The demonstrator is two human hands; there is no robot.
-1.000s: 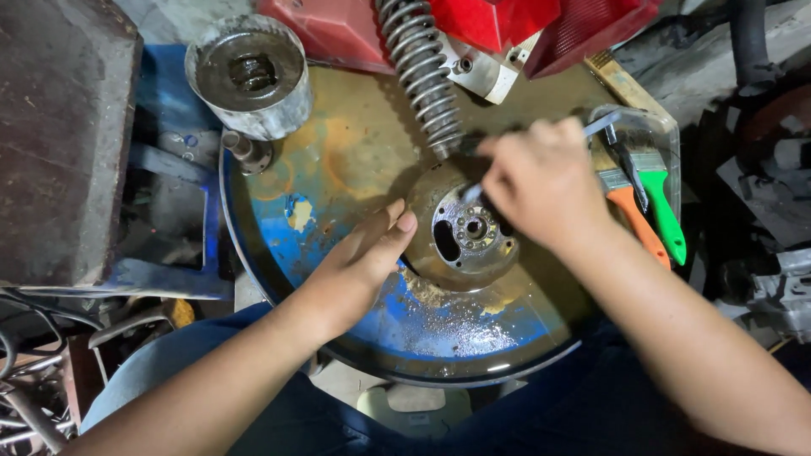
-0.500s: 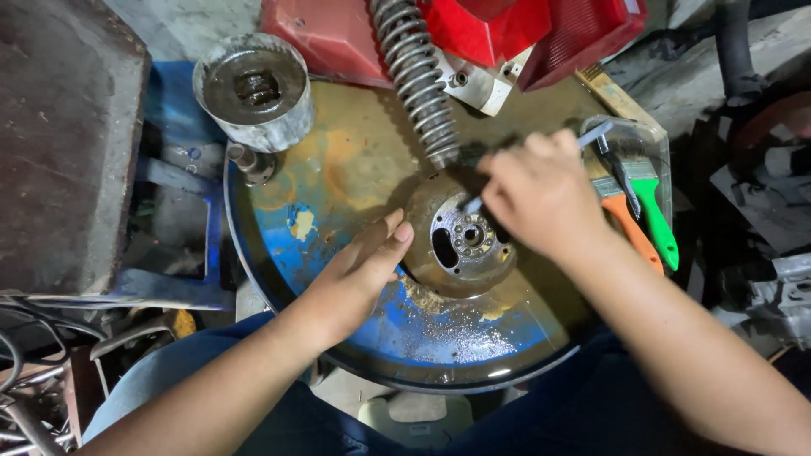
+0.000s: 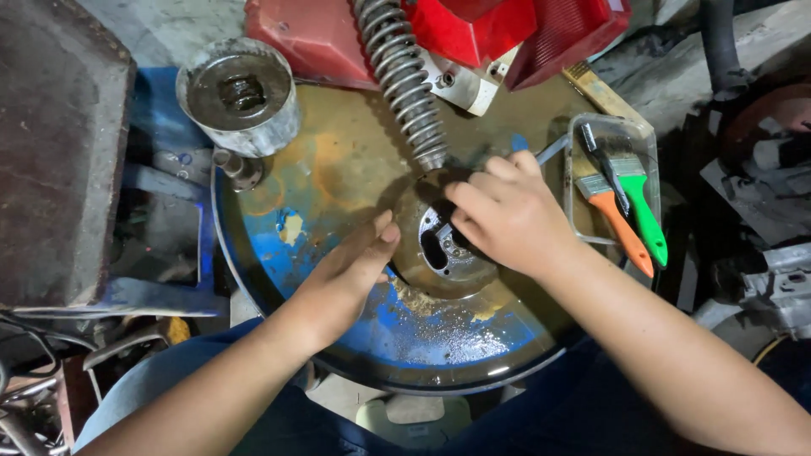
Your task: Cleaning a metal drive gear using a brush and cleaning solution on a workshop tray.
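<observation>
Right hand [image 3: 507, 215] is curling over the round metal hub [image 3: 439, 245], hiding its fingertips' grip, while left hand [image 3: 346, 274], fingers flat, is bracing the hub's rim.

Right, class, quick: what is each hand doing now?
Left hand: open, flat against the round metal part.
Right hand: closed on a tool handle.

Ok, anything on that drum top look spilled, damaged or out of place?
Yes. The drum lid is worn: blue paint flaked to rust, with wet, gritty residue near the front edge below the round metal part. The left hand steadies that part; the right hand works at its centre.
</observation>
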